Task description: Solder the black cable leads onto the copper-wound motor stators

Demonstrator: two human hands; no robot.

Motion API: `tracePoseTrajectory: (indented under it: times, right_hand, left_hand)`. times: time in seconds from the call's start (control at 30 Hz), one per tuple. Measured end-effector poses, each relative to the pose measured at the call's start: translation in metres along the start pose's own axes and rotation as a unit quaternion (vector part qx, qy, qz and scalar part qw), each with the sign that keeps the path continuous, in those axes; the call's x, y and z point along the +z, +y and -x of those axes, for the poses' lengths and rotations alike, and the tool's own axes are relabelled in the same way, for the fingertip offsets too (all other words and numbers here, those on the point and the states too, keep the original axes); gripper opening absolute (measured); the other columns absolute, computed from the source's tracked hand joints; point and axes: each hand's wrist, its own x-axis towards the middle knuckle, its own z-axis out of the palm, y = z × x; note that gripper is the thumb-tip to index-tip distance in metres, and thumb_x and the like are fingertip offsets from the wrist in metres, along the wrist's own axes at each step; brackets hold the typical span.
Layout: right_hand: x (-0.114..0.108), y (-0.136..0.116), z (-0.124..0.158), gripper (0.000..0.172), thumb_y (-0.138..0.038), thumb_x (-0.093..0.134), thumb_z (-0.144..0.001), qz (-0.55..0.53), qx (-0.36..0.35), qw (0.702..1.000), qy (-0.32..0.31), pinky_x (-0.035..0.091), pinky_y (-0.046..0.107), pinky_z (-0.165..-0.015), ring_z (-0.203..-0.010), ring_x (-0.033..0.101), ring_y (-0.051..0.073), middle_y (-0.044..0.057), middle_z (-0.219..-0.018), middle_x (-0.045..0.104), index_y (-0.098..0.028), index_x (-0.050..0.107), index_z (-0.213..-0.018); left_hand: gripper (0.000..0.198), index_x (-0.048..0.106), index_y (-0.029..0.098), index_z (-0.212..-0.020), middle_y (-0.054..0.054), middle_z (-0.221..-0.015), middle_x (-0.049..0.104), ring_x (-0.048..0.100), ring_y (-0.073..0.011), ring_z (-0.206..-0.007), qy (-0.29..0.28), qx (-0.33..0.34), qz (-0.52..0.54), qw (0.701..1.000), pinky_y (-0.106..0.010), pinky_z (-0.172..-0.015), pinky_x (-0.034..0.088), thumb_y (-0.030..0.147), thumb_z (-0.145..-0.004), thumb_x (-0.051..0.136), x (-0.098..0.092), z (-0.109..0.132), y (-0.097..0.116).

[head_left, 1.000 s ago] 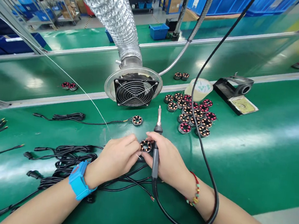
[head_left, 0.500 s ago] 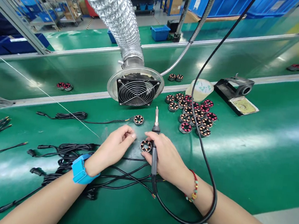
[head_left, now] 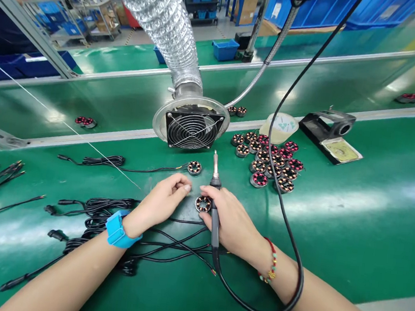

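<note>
While my right hand (head_left: 231, 215) grips the grey-handled soldering iron (head_left: 215, 228), its fingertips (head_left: 204, 189) bracket the round, copper-wound black stator (head_left: 203, 204) over the green worktop (head_left: 337, 228). I cannot tell whether my curled left hand (head_left: 164, 199) holds anything. Hold the stator steady, metal tip (head_left: 215, 162) clear of fingers.

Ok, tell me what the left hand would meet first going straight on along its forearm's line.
Most likely the left hand would meet the soldering iron's metal barrel, just beyond the right hand; if that sits higher, it might pass beneath. Depth is unclear.
</note>
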Motion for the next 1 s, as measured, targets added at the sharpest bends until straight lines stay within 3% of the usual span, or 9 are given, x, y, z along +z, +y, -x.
tracePoseTrajectory:
  times: [0.17,0.33,0.43,0.5,0.6,0.73,0.8,1.0]
  right_hand:
    - [-0.002,0.001,0.000,0.043,-0.012,0.048,-0.087,0.011,-0.016,1.000,-0.012,0.052,0.047,-0.082,-0.093,0.059,0.025,0.013,-0.112,0.063,-0.016,0.041,-0.130]
    - [-0.009,0.008,-0.001,0.046,-0.006,0.043,-0.085,0.017,0.008,0.999,-0.039,0.050,0.047,-0.086,-0.101,0.059,0.026,0.014,-0.117,0.063,-0.015,0.042,-0.129]
    - [-0.015,0.011,-0.002,0.051,-0.004,0.042,-0.080,0.006,0.010,1.000,-0.029,0.048,0.048,-0.090,-0.108,0.058,0.026,0.015,-0.121,0.061,-0.015,0.040,-0.130]
    - [-0.019,0.012,-0.002,0.055,-0.003,0.041,-0.078,-0.008,0.015,1.000,-0.013,0.047,0.047,-0.092,-0.110,0.057,0.025,0.013,-0.122,0.061,-0.016,0.039,-0.131]
    - [-0.021,0.012,-0.002,0.054,-0.003,0.041,-0.078,-0.034,0.039,0.998,0.021,0.048,0.044,-0.090,-0.106,0.059,0.023,0.010,-0.116,0.065,-0.019,0.039,-0.130]
    - [-0.015,0.009,-0.002,0.041,-0.008,0.044,-0.086,-0.136,0.082,0.984,0.075,0.051,0.037,-0.085,-0.092,0.065,0.018,0.004,-0.101,0.069,-0.023,0.042,-0.124]
    - [-0.011,0.005,-0.002,0.039,-0.011,0.048,-0.087,-0.220,0.099,0.965,0.101,0.054,0.033,-0.080,-0.086,0.066,0.015,0.002,-0.095,0.068,-0.025,0.042,-0.123]
    - [-0.004,-0.010,-0.004,0.041,-0.010,0.051,-0.086,-0.391,0.108,0.906,0.119,0.056,0.029,-0.076,-0.079,0.066,0.012,0.000,-0.090,0.064,-0.028,0.039,-0.122]
  left_hand:
    - [0.026,0.051,0.017,-0.069,0.001,-0.071,0.054,0.048,-0.0138,-0.069,-0.062,0.023,-0.049,0.997,-0.025,-0.067,0.037,0.033,-0.088,0.044,0.001,0.000,0.001]
    - [0.028,0.053,0.017,-0.075,0.002,-0.069,0.052,0.046,-0.0136,-0.066,-0.049,-0.012,-0.003,0.999,-0.025,-0.063,0.037,0.039,-0.089,0.042,-0.002,0.003,0.005]
    - [0.017,0.056,0.018,-0.082,0.000,-0.080,0.055,0.050,-0.0156,-0.074,-0.106,0.025,-0.081,0.991,-0.027,-0.068,0.038,0.034,-0.085,0.050,-0.002,0.010,0.008]
    - [0.009,0.057,0.019,-0.086,-0.002,-0.090,0.056,0.051,-0.0172,-0.079,-0.160,0.068,-0.169,0.970,-0.029,-0.071,0.037,0.026,-0.083,0.053,0.001,0.015,0.009]
    - [0.009,0.056,0.018,-0.083,-0.004,-0.090,0.056,0.049,-0.0169,-0.077,-0.166,0.090,-0.217,0.958,-0.029,-0.069,0.034,0.020,-0.084,0.047,0.004,0.019,0.010]
    - [0.011,0.054,0.018,-0.081,0.003,-0.067,0.046,0.039,-0.0127,-0.061,-0.111,0.000,-0.073,0.991,-0.026,-0.058,0.029,0.028,-0.084,0.050,0.000,0.015,0.010]
    - [0.016,0.055,0.018,-0.081,0.005,-0.062,0.040,0.033,-0.0111,-0.057,-0.110,-0.037,0.007,0.993,-0.025,-0.054,0.026,0.034,-0.083,0.053,-0.004,0.012,0.009]
    - [0.023,0.056,0.016,-0.080,0.004,-0.066,0.042,0.033,-0.0100,-0.061,-0.139,-0.051,0.110,0.983,-0.023,-0.055,0.026,0.039,-0.080,0.056,-0.008,0.012,0.009]
